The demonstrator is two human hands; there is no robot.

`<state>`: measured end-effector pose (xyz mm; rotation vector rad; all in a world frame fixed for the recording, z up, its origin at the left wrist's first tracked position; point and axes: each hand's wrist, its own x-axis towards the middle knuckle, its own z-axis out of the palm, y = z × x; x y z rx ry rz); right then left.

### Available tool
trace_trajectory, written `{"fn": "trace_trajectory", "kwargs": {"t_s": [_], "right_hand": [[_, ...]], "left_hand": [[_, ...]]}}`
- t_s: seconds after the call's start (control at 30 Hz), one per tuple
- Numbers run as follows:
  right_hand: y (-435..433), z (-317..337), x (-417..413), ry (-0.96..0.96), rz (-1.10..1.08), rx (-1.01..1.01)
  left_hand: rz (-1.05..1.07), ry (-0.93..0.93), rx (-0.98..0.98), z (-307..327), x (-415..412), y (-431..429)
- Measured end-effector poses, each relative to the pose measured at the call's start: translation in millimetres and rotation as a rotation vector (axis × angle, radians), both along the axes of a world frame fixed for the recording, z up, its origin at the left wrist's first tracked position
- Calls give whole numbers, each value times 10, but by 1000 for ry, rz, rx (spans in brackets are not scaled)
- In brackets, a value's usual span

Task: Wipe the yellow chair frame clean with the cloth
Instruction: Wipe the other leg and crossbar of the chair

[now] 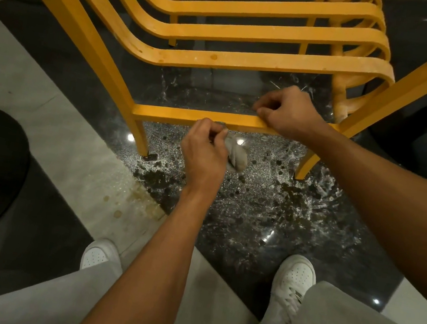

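Left hand (203, 154) pinches the cloth (236, 154) at the low crossbar (180, 114) of the yellow chair frame (62, 6), right hand (289, 112) gripping that bar; a sideways stroke likely comes next.

I read dim, warm light | small white glints on glossy floor (252, 226) lower centre | edges bowed, corners dark | focus soft

I see the yellow chair frame (186, 113) as painted wood, matt, with a dusty and slightly rough look on its slats. The cloth (237, 156) is soft grey fabric. The dark floor (252, 226) looks like polished stone, glossy and speckled.
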<state>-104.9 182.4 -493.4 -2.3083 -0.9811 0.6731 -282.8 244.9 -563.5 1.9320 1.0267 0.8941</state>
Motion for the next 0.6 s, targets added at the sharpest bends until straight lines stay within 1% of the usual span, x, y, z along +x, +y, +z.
{"fn": "trace_trajectory", "kwargs": {"t_s": [0.1, 0.23, 0.3, 0.37, 0.43, 0.6], "right_hand": [[-152, 35, 107, -40, -10, -36], [-233, 37, 155, -38, -30, -64], [-214, 37, 156, -26, -34, -55], [-209, 28, 165, -7, -39, -48], [-210, 17, 165, 0, -40, -46], [-263, 1, 199, -8, -65, -13]], "left_hand": [[-68, 28, 8, 12, 135, -143], [-121, 47, -2, 1, 212, -234], [-50, 35, -48, -23, 148, -177], [86, 5, -107, -35, 55, -110], [161, -16, -109, -51, 7, -66], [44, 14, -63, -40, 277, -318]]}}
